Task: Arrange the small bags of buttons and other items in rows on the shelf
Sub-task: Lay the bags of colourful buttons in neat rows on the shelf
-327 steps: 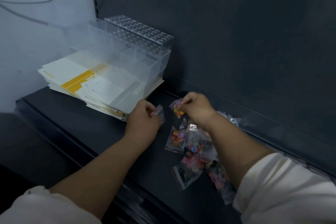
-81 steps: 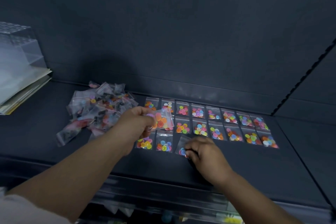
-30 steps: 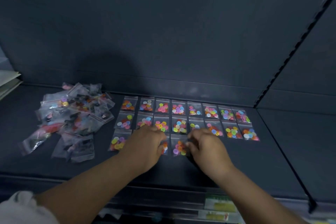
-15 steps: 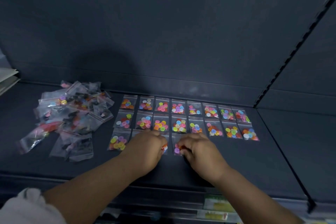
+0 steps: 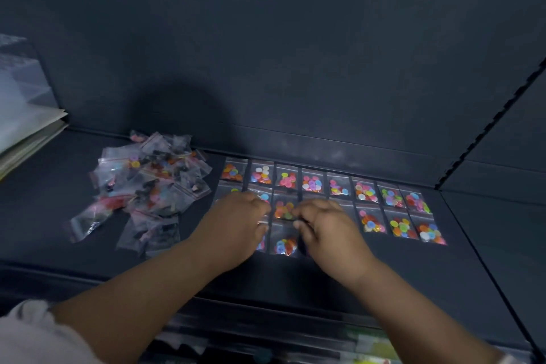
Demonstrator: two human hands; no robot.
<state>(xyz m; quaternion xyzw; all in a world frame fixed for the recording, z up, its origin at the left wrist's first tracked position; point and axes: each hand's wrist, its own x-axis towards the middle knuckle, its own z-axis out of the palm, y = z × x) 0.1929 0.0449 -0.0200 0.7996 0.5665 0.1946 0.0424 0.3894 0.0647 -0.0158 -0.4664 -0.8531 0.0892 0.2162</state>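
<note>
Small clear bags of coloured buttons lie in rows on the dark shelf (image 5: 393, 272). The back row (image 5: 312, 184) is full, the middle row (image 5: 401, 227) shows at the right, and a front-row bag (image 5: 285, 246) lies between my wrists. A loose pile of bags (image 5: 153, 186) sits to the left. My left hand (image 5: 236, 226) rests palm down over the left bags, fingers curled. My right hand (image 5: 329, 230) pinches the edge of a middle-row bag (image 5: 283, 210). Both hands hide several bags.
A stack of papers (image 5: 26, 133) with a clear plastic organiser (image 5: 17, 74) on it stands at the far left. A slotted upright (image 5: 487, 127) divides the back panel at the right. Packaged goods (image 5: 354, 343) show on the shelf below.
Both hands have moved from the front row up to the middle row of bags. The view has shifted, so the papers and organiser show again at the left.
</note>
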